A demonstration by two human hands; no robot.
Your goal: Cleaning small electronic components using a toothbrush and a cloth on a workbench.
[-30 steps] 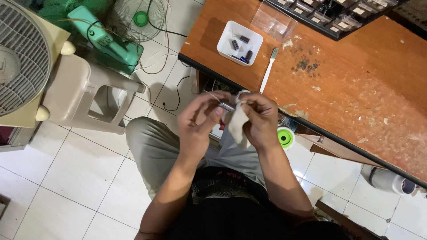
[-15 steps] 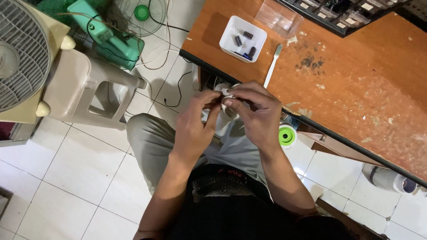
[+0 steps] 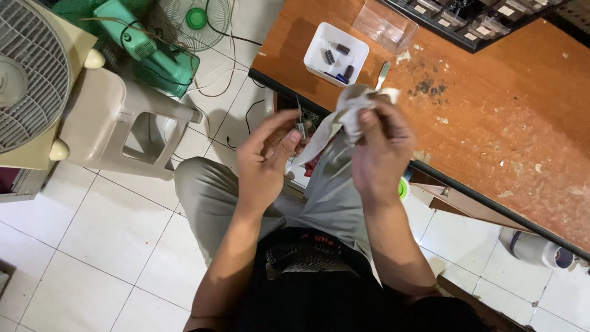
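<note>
My left hand (image 3: 265,154) pinches a small cylindrical part (image 3: 301,129) with thin wire leads between thumb and fingers. At its 3 o'clock, my right hand (image 3: 378,147) grips a crumpled white cloth (image 3: 353,107), fingers pressed together. Both sit above my lap, beside the bench (image 3: 491,123) edge.

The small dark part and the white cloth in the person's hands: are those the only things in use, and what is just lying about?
In use:
left hand pinching a small dark cylindrical part with wire legs
right hand gripping a crumpled white cloth

Lying about:
white rectangular tray of small parts
beige plastic stool
green fan
worn orange wooden bench
</note>
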